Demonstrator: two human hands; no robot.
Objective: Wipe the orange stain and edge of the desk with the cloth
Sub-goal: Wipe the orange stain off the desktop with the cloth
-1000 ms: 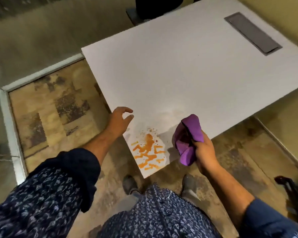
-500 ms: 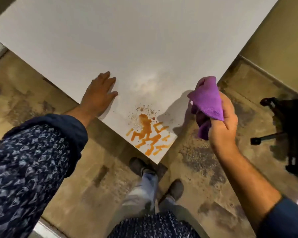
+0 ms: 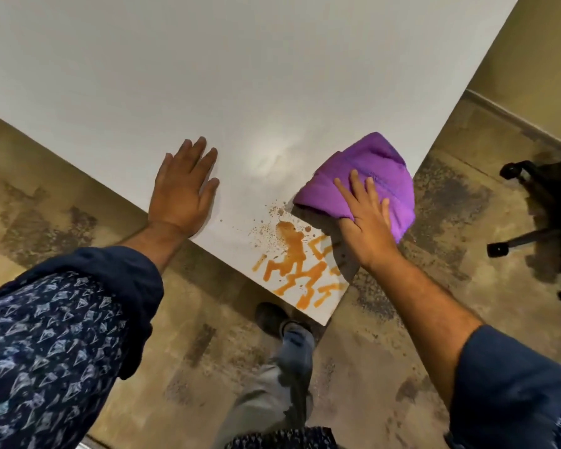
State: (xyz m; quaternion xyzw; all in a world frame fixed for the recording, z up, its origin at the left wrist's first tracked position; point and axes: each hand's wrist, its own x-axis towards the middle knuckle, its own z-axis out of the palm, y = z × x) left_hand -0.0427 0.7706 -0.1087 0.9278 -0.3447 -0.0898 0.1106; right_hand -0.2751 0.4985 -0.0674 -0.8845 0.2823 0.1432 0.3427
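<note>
An orange stain of zigzag streaks and small splatter covers the near corner of the white desk. A purple cloth lies on the desk by its right edge, just up and right of the stain. My right hand presses flat on the cloth with fingers spread, the palm over the stain's right end. My left hand rests flat on the desk near its left edge, empty, fingers together.
A black office chair base with castors stands on the floor at the right. My legs and shoes are under the desk corner. A wall skirting runs at the upper right.
My right hand brought the bunched cloth down from the air onto the desk and flattened on it. My left hand stayed flat on the desk. The view moved closer.
</note>
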